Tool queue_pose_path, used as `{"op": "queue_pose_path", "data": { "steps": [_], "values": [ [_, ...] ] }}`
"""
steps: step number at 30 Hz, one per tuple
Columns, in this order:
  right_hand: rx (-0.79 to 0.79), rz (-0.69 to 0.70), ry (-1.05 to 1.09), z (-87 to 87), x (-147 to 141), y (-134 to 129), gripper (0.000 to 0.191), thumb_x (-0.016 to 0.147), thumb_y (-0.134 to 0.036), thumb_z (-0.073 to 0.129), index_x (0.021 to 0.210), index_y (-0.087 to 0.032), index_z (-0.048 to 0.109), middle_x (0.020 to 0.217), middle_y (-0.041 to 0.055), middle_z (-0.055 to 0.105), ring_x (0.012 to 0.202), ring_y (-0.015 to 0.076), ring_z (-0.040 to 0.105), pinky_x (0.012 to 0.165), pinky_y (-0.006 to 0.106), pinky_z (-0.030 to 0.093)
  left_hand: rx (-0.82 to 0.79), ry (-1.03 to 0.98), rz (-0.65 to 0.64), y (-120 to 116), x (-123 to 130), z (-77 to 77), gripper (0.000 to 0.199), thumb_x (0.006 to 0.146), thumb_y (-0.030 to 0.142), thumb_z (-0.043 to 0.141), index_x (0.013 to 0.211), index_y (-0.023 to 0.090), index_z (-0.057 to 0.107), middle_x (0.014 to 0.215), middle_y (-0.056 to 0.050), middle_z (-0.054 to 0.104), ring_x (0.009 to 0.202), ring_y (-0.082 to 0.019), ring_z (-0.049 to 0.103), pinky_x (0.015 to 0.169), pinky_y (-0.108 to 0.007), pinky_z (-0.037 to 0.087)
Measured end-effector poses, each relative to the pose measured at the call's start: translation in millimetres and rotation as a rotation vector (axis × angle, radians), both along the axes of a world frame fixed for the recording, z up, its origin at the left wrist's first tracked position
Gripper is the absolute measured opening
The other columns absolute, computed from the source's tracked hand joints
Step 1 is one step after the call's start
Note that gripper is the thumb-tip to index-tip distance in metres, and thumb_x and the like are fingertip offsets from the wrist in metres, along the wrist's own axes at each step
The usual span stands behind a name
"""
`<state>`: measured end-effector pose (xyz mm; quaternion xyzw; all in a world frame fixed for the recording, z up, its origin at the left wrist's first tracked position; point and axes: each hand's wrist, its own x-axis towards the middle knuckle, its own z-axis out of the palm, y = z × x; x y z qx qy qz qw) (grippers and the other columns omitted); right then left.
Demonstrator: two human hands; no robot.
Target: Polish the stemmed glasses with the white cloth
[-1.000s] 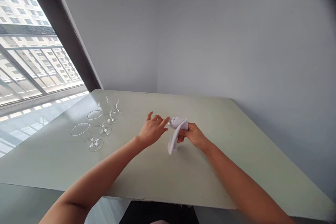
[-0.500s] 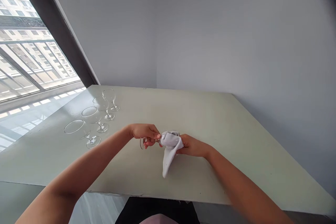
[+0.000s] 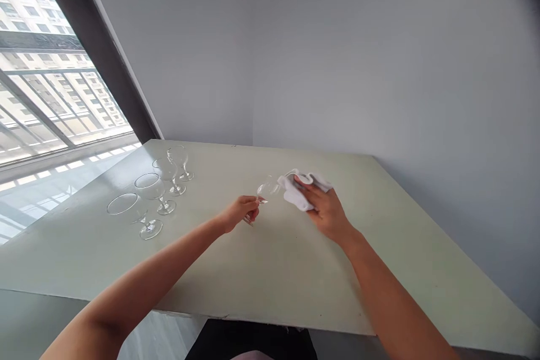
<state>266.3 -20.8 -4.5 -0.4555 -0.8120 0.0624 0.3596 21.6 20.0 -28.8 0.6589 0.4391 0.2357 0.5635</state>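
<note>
My left hand (image 3: pixel 241 212) is closed round the stem of a clear wine glass (image 3: pixel 268 187), which tilts up and to the right above the table. In my right hand (image 3: pixel 327 211) is a bunched white cloth (image 3: pixel 298 194), held close to the glass's rim. I cannot tell whether the cloth touches the rim. Parts of the glass's stem and foot are hidden by my left fingers.
Several clear stemmed glasses stand upright in a row on the left of the pale table (image 3: pixel 236 275), the nearest glass (image 3: pixel 151 228) closest to my left forearm. Grey walls (image 3: pixel 337 67) rise behind the table, and a window (image 3: pixel 50 79) is on the left.
The cloth has come off the glass bowl. My right hand has moved up and to the right with it, while my left hand has raised and tilted the glass slightly.
</note>
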Motion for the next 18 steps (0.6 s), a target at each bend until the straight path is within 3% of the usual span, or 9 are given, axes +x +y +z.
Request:
{"op": "queue_pose_path", "data": {
  "steps": [2, 4, 6, 8, 11, 13, 15, 18],
  "values": [
    [0.053, 0.072, -0.159, 1.1, -21.6, -3.5, 0.039, 0.083, -0.032, 0.048, 0.121, -0.029, 0.052, 0.127, 0.0032, 0.051, 0.116, 0.0277, 0.043, 0.104, 0.049, 0.017, 0.308, 0.264, 0.000, -6.9, 7.2, -2.5, 0.029, 0.082, 0.039, 0.041, 0.069, 0.017, 0.057, 0.058, 0.000, 0.051, 0.057, -0.013, 0.050, 0.057, -0.026, 0.040],
    [0.008, 0.157, -0.172, 1.7, -39.6, -1.8, 0.033, 0.082, -0.037, 0.049, 0.112, -0.028, 0.059, 0.114, 0.0043, 0.060, 0.108, 0.0275, 0.049, 0.103, 0.050, 0.019, 0.670, 0.476, -0.047, -16.0, 13.0, -3.7, 0.026, 0.083, 0.032, 0.040, 0.069, 0.018, 0.056, 0.061, -0.003, 0.055, 0.061, -0.016, 0.053, 0.060, -0.028, 0.040],
    [-0.155, 0.164, -0.035, 2.2, -46.1, 7.3, 0.027, 0.083, -0.042, 0.047, 0.094, -0.025, 0.065, 0.095, 0.0046, 0.065, 0.095, 0.0251, 0.055, 0.095, 0.046, 0.032, 0.961, 0.570, -0.105, -24.7, 15.5, -4.2, 0.023, 0.084, 0.026, 0.039, 0.077, 0.017, 0.058, 0.066, -0.006, 0.059, 0.065, -0.018, 0.055, 0.063, -0.030, 0.039],
    [-0.438, 0.140, 0.225, 1.8, -41.2, 22.0, 0.033, 0.082, -0.048, 0.046, 0.076, -0.021, 0.065, 0.077, 0.0042, 0.064, 0.080, 0.0223, 0.057, 0.079, 0.040, 0.042, 1.094, 0.571, -0.132, -30.4, 14.9, -4.3, 0.025, 0.086, 0.023, 0.036, 0.097, 0.016, 0.057, 0.069, -0.007, 0.060, 0.066, -0.019, 0.055, 0.063, -0.031, 0.038],
    [-0.784, 0.134, 0.809, -4.4, -32.0, 42.4, 0.036, 0.076, -0.053, 0.051, 0.067, -0.019, 0.061, 0.064, 0.0014, 0.060, 0.067, 0.0188, 0.058, 0.065, 0.033, 0.045, 1.049, 0.454, -0.029, -30.8, 13.8, -4.5, 0.031, 0.087, 0.025, 0.035, 0.115, 0.016, 0.047, 0.071, -0.005, 0.060, 0.065, -0.017, 0.054, 0.063, -0.030, 0.039],
    [-0.833, 0.118, 1.164, -13.3, -37.8, 46.5, 0.033, 0.073, -0.052, 0.055, 0.071, -0.020, 0.060, 0.067, 0.0009, 0.062, 0.070, 0.0185, 0.058, 0.064, 0.031, 0.046, 0.889, 0.321, 0.120, -25.9, 17.0, -4.7, 0.030, 0.088, 0.026, 0.035, 0.115, 0.019, 0.046, 0.071, -0.002, 0.058, 0.065, -0.014, 0.053, 0.062, -0.028, 0.041],
    [-0.832, 0.159, 1.339, -24.4, -54.3, 41.2, 0.032, 0.072, -0.052, 0.056, 0.079, -0.021, 0.060, 0.076, 0.0014, 0.064, 0.077, 0.0190, 0.059, 0.065, 0.031, 0.046, 0.715, 0.174, 0.288, -18.4, 24.1, -5.3, 0.027, 0.086, 0.027, 0.039, 0.110, 0.022, 0.051, 0.077, -0.001, 0.056, 0.066, -0.012, 0.052, 0.061, -0.026, 0.043],
    [-0.824, 0.248, 1.373, -39.2, -82.0, 25.8, 0.033, 0.073, -0.051, 0.056, 0.092, -0.024, 0.059, 0.092, 0.0021, 0.064, 0.087, 0.0191, 0.057, 0.066, 0.030, 0.046, 0.589, 0.014, 0.471, -7.2, 37.3, -8.6, 0.024, 0.079, 0.026, 0.049, 0.101, 0.022, 0.059, 0.091, -0.004, 0.049, 0.076, -0.013, 0.052, 0.066, -0.027, 0.046]
  ]
}}
